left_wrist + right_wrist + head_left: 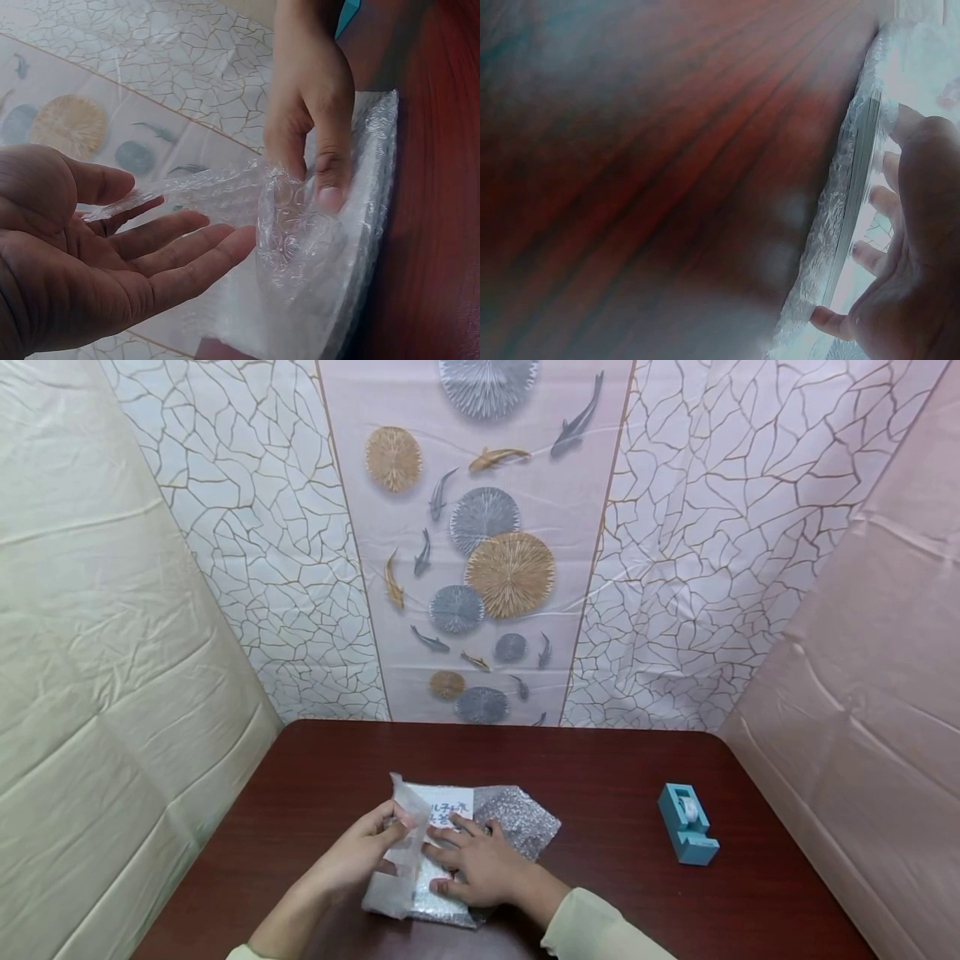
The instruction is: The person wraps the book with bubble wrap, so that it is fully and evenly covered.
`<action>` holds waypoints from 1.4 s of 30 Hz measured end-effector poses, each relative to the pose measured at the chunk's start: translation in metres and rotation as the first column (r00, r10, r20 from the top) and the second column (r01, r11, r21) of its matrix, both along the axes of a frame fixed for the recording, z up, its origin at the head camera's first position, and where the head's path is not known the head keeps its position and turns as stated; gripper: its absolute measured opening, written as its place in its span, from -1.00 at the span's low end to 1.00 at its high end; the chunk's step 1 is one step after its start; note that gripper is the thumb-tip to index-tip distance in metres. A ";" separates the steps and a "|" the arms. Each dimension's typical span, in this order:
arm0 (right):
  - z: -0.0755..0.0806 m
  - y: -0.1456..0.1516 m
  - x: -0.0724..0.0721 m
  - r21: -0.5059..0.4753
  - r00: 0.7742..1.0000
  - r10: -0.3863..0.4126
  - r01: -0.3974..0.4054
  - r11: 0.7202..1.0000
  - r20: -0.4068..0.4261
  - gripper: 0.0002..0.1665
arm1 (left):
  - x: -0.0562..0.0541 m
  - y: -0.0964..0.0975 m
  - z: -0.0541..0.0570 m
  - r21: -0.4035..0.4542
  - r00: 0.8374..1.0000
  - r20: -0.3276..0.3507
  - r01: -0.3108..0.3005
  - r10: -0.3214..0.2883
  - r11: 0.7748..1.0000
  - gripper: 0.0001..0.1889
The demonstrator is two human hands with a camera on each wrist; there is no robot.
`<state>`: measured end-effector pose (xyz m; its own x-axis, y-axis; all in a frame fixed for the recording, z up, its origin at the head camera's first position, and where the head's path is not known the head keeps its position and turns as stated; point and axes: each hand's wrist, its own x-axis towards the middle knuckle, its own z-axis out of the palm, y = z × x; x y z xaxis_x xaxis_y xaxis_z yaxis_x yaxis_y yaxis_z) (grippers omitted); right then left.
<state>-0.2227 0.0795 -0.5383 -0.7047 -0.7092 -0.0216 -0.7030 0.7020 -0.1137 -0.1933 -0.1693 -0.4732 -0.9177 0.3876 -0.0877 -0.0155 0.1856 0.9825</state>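
A book [453, 796] with a white cover and blue characters lies on a sheet of bubble wrap [525, 821]. Between thumb and forefinger my left hand [351, 857] pinches a raised flap of the wrap at the book's left side; the other fingers stretch out under it in the left wrist view. My right hand [491, 864] presses on the cover with spread fingers. From the right wrist view, the book's page edges [859, 176] show beside the bubble wrap [825, 225] on that side. The flap hides part of the cover.
A teal tape dispenser [687, 827] with a roll of clear tape stands on the right of the dark red table [600, 768]. Behind the table hangs a patterned curtain [480, 635], with pale cloth walls on both sides.
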 end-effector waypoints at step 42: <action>-0.001 0.002 0.000 0.022 1.000 -0.003 0.004 1.000 -0.013 -0.24 | 0.007 0.013 -0.023 -0.031 1.000 0.004 -0.006 0.006 0.999 -0.80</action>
<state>-0.2227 0.0812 -0.5395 -0.7075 -0.7062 -0.0283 -0.7018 0.7067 -0.0890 -0.1864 -0.1559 -0.4960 -0.9195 0.3794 -0.1030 -0.0202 0.2160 0.9762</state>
